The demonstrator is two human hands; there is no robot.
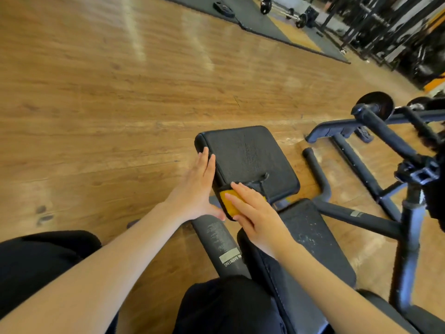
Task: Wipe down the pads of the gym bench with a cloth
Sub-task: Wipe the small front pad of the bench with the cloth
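Head view, looking down along a black gym bench (313, 239) on a wood-plank floor (96, 92).

Cloth (228, 203): yellow-orange with a dark border, lying at the near left corner of the far pad (248, 155), draped over that pad's near edge. Only its left part shows; the rest is under the right hand.

Right hand (252, 213): palm down, fingers stretched flat and slightly spread, pressing on the cloth. Grip is open, a flat press and no pinch; nothing is closed around the fabric. Fingertips reach up to the pad's near edge.

Left hand (199, 189): also open, fingers straight and together, laid along the left side of the far pad. The thumb points down toward the cloth's lower corner and sits just beside it; whether they touch, cannot tell. Holds nothing.

The cloth lies between the two hands, under the right, just right of the left.

Near pad (317, 251): dusted with pale specks. A black frame tube (216, 237) with a "WARNING" label runs below the hands. Dark-clothed knees at bottom of view. Barbell plates (266, 4) and mats in the far background, blurred.
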